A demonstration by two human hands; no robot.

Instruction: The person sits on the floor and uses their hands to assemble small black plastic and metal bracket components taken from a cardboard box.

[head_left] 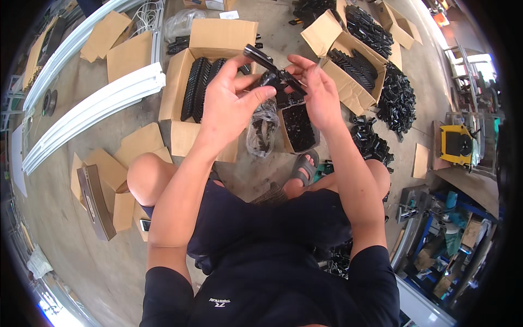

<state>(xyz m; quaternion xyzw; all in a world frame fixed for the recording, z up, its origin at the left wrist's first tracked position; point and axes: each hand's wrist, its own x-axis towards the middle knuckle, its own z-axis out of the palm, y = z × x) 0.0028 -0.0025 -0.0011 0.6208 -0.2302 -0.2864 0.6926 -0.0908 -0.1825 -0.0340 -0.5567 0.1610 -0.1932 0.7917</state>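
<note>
In front of my knees, my left hand [229, 103] is closed, thumb and fingers pinching a black jointed part [258, 56] with long, glossy arms. From the other side my right hand [320, 94] grips the same part by its lower right arm, fingertips bent around it. Its exact kind does not show, and my fingers hide some of it. Below my hands lie a clear plastic bag [261, 136] with small dark pieces inside and an open bin [298, 129] of small black pieces.
Left of my hands, an open carton [177, 92] holds neat rows of black parts; another carton [353, 98] stands at the right. Loose black parts [396, 101] are heaped beyond it. Long white rails [98, 111] lie at the left, above empty cardboard [141, 144]. A yellow-framed object [456, 144] stands far right.
</note>
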